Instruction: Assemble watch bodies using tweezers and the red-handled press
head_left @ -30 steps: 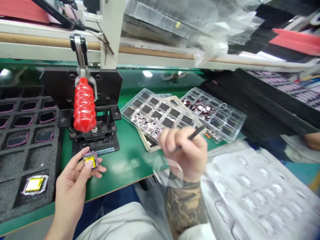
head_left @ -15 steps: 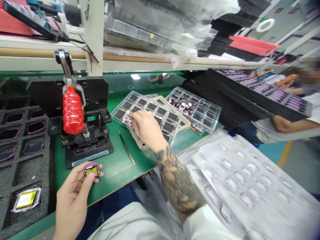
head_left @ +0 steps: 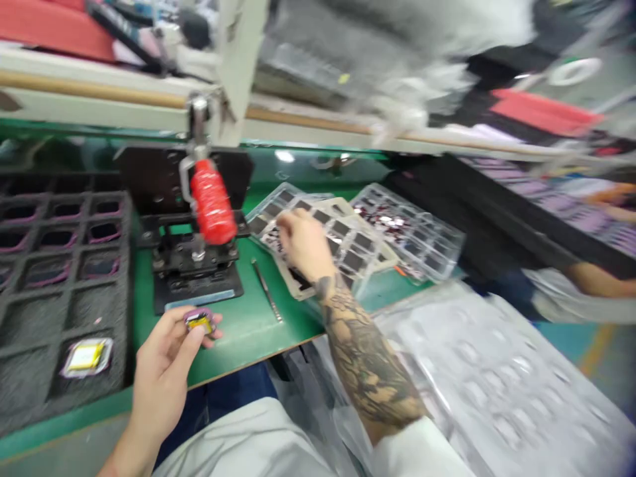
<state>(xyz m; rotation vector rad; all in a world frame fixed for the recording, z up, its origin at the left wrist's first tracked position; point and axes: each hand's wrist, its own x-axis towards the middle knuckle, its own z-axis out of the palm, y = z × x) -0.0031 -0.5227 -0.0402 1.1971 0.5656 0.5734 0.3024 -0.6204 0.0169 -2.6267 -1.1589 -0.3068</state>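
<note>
Between thumb and fingers, my left hand (head_left: pixel 166 354) grips a small purple-framed watch case (head_left: pixel 200 321) with a yellow part inside, above the front of the green bench. Farther right, my right hand (head_left: pixel 303 242) reaches into the left end of a clear compartment tray (head_left: pixel 342 232), where small shiny parts (head_left: pixel 272 237) lie. Its fingers are bent down and blurred; whether they hold anything is hidden. On the bench between my hands lie tweezers (head_left: pixel 267 291). Behind my left hand stands a black press fixture (head_left: pixel 196 265) with a red handle (head_left: pixel 213 202).
At left, a black foam tray (head_left: pixel 74 291) holds several purple-framed pieces and one with a yellow battery (head_left: pixel 85 356). Another clear tray (head_left: pixel 407 228) of small parts sits right of my hand. A pale plastic sheet (head_left: pixel 497 371) covers the right front. Another person's arm (head_left: pixel 601 278) shows far right.
The view has swung left, so everything appears shifted right and more blurred. My left hand still grips the watch case, and my right hand stays over the same end of the clear tray.
</note>
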